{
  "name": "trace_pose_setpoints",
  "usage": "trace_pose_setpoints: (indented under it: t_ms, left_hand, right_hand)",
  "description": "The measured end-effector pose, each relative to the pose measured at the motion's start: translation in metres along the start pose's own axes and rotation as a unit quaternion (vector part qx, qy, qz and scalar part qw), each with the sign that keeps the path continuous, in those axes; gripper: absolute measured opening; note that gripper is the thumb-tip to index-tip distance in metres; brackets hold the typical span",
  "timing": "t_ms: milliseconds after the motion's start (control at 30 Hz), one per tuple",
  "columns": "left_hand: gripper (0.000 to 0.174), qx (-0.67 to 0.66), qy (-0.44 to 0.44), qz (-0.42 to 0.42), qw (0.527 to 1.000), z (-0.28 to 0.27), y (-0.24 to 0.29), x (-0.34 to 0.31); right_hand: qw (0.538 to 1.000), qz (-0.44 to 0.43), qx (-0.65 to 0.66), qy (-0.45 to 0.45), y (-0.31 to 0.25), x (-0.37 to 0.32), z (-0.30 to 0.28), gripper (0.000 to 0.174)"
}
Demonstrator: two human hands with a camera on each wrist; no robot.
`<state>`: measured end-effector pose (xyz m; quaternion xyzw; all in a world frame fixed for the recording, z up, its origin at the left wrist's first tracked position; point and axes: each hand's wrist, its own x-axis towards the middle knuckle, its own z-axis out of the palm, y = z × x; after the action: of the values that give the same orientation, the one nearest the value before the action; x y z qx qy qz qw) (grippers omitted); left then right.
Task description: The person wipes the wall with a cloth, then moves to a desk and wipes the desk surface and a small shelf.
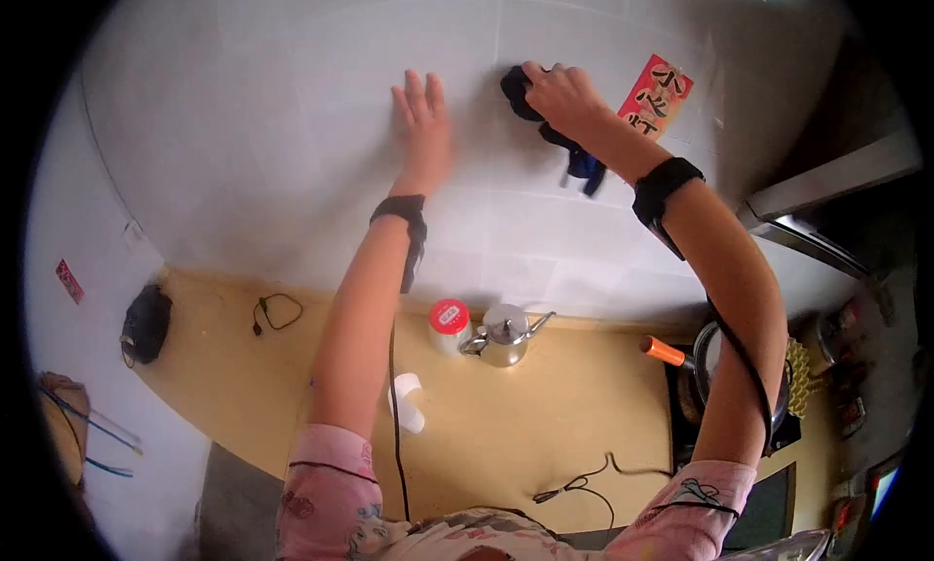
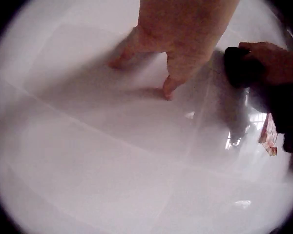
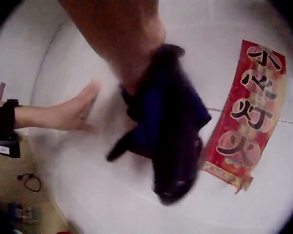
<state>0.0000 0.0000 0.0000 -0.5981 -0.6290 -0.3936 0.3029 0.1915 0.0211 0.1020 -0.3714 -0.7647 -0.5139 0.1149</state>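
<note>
Against the white tiled wall (image 1: pixel 321 162), my right hand (image 1: pixel 566 99) grips a dark navy-and-black cloth (image 1: pixel 520 92), which is bunched under the fingers. Part of the cloth hangs loose below the hand; the right wrist view shows its blue and black folds (image 3: pixel 171 126) close up. My left hand (image 1: pixel 425 138) is to the left of it, fingers spread and straight, fingertips at the wall and holding nothing. In the left wrist view its thumb (image 2: pixel 170 90) touches the tile. A red paper strip (image 1: pixel 658 94) with black characters is stuck on the wall just right of the right hand.
Below the wall runs a yellowish counter (image 1: pixel 545 415). On it stand a red-lidded jar (image 1: pixel 450 327), a metal kettle (image 1: pixel 506 337) with a long spout, and a white object (image 1: pixel 407 402). A pan with an orange handle (image 1: pixel 664 351) sits at the right; cables (image 1: pixel 574 485) lie about.
</note>
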Motion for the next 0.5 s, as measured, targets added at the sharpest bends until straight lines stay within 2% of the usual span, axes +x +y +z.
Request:
trace_pose_setpoints:
  t_ms: [67,100,167,200,267,300,367,400,433,500]
  left_hand:
    - [0.102,-0.063,-0.028,0.008,0.998,-0.007,0.001,0.003]
    - [0.102,-0.043,-0.012,0.045,0.998,-0.016,-0.006,0.023]
    - [0.102,-0.003,-0.035,0.015,0.999,-0.005,-0.004,0.002]
    - [0.102,-0.004,-0.026,0.010,1.000,-0.005,-0.002,0.002]
    - [0.100,0.018,-0.053,-0.007,0.998,-0.008,0.001,-0.007]
    - [0.100,0.017,-0.048,-0.008,0.999,-0.010,0.002,-0.006]
    - [0.077,-0.024,0.001,0.007,1.000,-0.015,0.008,-0.005]
    - [0.077,-0.026,0.007,0.006,1.000,-0.016,0.009,-0.004]
    - [0.075,-0.028,-0.010,-0.003,1.000,-0.017,0.010,-0.003]
    - [0.073,-0.026,-0.036,-0.011,0.999,-0.017,0.005,-0.007]
  right_hand:
    - [0.995,-0.083,-0.048,0.011,0.010,0.002,-0.008,0.011]
    - [0.995,0.006,-0.060,0.085,0.024,0.014,-0.005,0.006]
    - [0.986,0.091,0.005,0.141,0.046,0.011,-0.006,0.009]
    - [0.985,0.087,-0.002,0.149,0.054,0.013,-0.009,0.009]
    - [0.960,0.183,0.122,0.172,0.057,0.012,-0.010,0.011]
    - [0.960,0.182,0.120,0.176,0.053,0.014,-0.009,0.011]
    - [0.972,0.152,0.114,0.135,0.029,0.017,-0.001,0.007]
    - [0.987,0.100,0.082,0.097,0.020,0.016,0.002,0.007]
    - [0.990,0.064,0.066,0.103,0.020,0.018,0.006,0.009]
    - [0.966,0.088,0.042,0.238,0.035,0.022,0.011,0.006]
